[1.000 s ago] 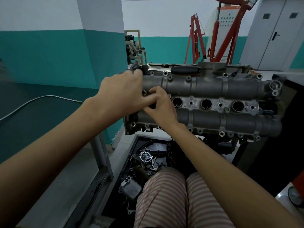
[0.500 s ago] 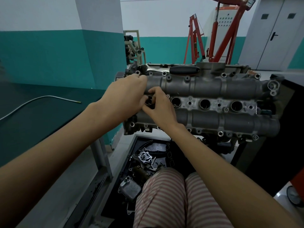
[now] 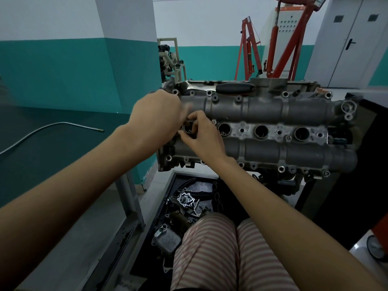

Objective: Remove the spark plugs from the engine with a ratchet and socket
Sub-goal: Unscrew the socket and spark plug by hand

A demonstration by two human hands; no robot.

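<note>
Between the fingers of both hands sits the leftmost spark plug well, a dark round bore in the flat strip of the engine. The left hand arches over the well from the far side, its fingers curled down toward the rim; what they hold, if anything, cannot be told, since the hand hides them and they are blurred. The right hand comes in from the near side with its fingers bent and pinched at the mouth of the well, seemingly on something small, though the object itself is not visible. To the right of the fingers lie three more wells, open and shadowed, with no plug visible inside from this angle.

The step in hand looks like working at the first well by fingertip, perhaps lifting a loosened plug or seating a tool. No ratchet or socket can be made out at the fingers; a dark elongated handle lies beyond them on the far edge of the engine and may be the tool. The next move likely calls for a straight, steady pull up the bore.

The engine is cast grey metal, dull and slightly grainy, with two long rounded ridges, bolt bosses and shiny washers
</note>
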